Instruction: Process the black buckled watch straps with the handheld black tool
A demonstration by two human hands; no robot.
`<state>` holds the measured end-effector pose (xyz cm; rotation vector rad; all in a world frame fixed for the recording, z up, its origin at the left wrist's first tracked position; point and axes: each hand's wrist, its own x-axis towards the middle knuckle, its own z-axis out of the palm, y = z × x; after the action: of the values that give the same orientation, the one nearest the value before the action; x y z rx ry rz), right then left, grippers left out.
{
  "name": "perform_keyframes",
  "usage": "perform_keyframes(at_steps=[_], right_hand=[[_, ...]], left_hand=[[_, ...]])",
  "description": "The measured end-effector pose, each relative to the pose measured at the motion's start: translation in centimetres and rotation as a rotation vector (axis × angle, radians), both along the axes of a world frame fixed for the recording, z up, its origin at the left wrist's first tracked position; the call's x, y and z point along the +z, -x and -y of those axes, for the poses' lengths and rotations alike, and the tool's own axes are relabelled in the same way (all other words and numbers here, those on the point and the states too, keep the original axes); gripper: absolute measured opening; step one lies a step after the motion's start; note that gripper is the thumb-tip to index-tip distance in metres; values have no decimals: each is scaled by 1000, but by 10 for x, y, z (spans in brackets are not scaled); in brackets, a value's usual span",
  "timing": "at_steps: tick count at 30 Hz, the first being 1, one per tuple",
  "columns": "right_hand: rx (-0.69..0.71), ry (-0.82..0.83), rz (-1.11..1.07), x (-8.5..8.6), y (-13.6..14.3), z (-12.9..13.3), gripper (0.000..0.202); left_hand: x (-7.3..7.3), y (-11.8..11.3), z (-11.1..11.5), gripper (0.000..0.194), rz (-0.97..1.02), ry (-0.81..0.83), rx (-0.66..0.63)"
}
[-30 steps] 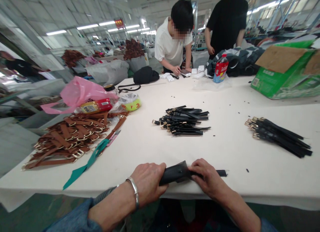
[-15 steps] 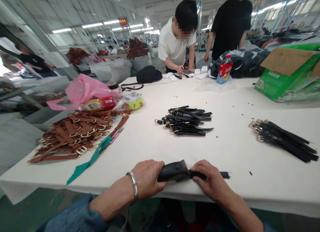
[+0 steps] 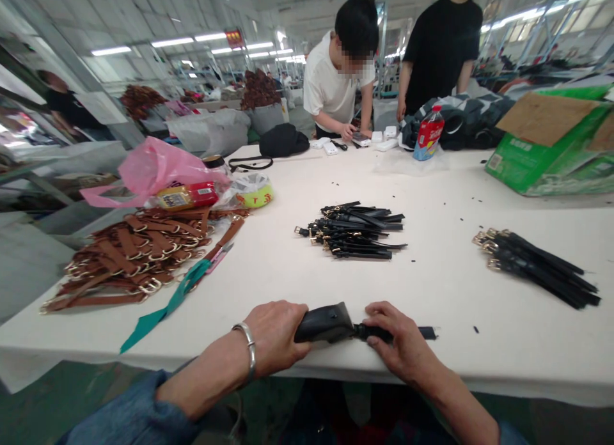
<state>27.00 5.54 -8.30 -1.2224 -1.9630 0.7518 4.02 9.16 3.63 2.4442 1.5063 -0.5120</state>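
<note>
Black tool (image 3: 323,323) in left hand (image 3: 274,339), perhaps touching strap (image 3: 426,333) in right hand (image 3: 401,339)

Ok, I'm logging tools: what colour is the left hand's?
The tool is black, in the head view.

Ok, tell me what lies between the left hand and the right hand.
In the head view, a black tool gripped by the left hand, then a short stretch of black strap leading to the right hand.
</note>
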Motion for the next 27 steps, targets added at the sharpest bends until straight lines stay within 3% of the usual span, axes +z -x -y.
perform_keyframes(at_steps=[7, 11, 16, 20, 23, 27], right_hand=[[-30, -25, 27, -8, -1, 0, 27], [-48, -32, 63, -5, 3, -1, 28], [-55, -39, 105, 0, 8, 0, 28], [-58, -21, 125, 3, 10, 1, 28], [-57, -7, 87, 3, 9, -1, 30], [-47, -5, 11, -1, -1, -2, 64]], left_hand=[[-8, -12, -4, 29, 26, -47, -14], [-17, 2, -4, 30, 77, -26, 66], [1, 15, -3, 30, 39, -51, 125], [19, 2, 1, 29, 14, -64, 68], [19, -17, 3, 30, -4, -87, 1], [12, -36, 3, 30, -51, -111, -74]])
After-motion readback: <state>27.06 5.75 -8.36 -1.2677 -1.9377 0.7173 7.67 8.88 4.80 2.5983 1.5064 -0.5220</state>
